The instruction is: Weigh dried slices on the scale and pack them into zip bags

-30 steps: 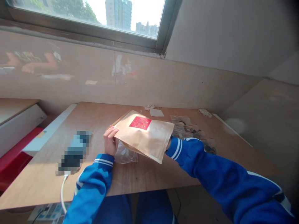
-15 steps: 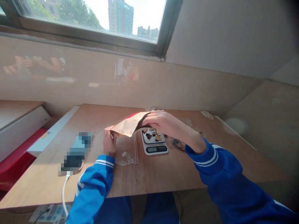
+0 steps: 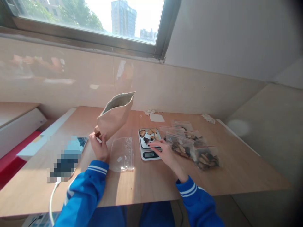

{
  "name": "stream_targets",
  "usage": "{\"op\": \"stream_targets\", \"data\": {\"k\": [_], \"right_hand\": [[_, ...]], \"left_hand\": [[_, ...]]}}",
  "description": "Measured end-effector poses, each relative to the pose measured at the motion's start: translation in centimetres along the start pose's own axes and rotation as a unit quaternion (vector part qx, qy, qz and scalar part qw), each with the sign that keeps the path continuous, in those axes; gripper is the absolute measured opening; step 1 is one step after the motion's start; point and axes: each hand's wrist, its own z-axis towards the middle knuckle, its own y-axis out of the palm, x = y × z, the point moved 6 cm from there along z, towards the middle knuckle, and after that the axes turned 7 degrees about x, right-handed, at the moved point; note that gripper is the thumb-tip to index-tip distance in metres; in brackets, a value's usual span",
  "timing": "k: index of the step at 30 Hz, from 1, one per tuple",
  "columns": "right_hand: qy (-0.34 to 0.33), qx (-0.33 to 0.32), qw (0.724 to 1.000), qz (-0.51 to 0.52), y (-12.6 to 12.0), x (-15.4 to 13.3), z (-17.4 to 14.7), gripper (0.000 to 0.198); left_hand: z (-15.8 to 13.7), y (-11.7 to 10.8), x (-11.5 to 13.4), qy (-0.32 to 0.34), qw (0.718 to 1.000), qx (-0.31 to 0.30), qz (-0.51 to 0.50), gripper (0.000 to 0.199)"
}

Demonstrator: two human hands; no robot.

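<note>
My left hand [image 3: 98, 147] is closed round the lower corner of a brown paper bag [image 3: 115, 121], which tilts with its mouth open up and to the right. My right hand [image 3: 164, 153] reaches over a white digital kitchen scale [image 3: 141, 150], fingertips pinched together at a dark dried piece [image 3: 147, 141] near the front of the weighing plate. Several pale and dark dried slices [image 3: 150, 131] lie on that plate. Between the bag and the scale, a clear zip bag [image 3: 121, 154] with a small white label lies flat on the table.
Several zip bags of dried slices [image 3: 205, 159] lie right of the scale. A phone [image 3: 68, 157] with a white cable [image 3: 53, 197] is on the left. A white paper [image 3: 157, 118] and crumpled tissues [image 3: 208, 118] lie along the back of the wooden table [image 3: 151, 186].
My right hand has come out of the paper bag and down to the scale. My left hand has moved left, and the bag now stands more upright with its mouth raised.
</note>
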Motion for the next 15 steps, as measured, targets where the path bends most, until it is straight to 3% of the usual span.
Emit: {"op": "stream_targets", "data": {"k": [3, 7, 15], "right_hand": [[-0.004, 0.001, 1.000, -0.028, 0.8, 1.2, -0.5, 0.026], [-0.003, 0.050, 0.998, -0.025, -0.2, 0.7, -1.3, 0.029], [-0.029, -0.017, 0.992, -0.120, 0.3, -0.6, -1.2, 0.037]], "left_hand": [[-0.2, 0.5, 0.2, 0.010, 0.999, -0.035, -0.008, 0.024], [-0.3, 0.9, 0.0, 0.036, 0.998, -0.052, -0.008, 0.022], [-0.4, 0.9, -0.1, 0.073, 0.996, -0.053, -0.004, 0.020]]}}
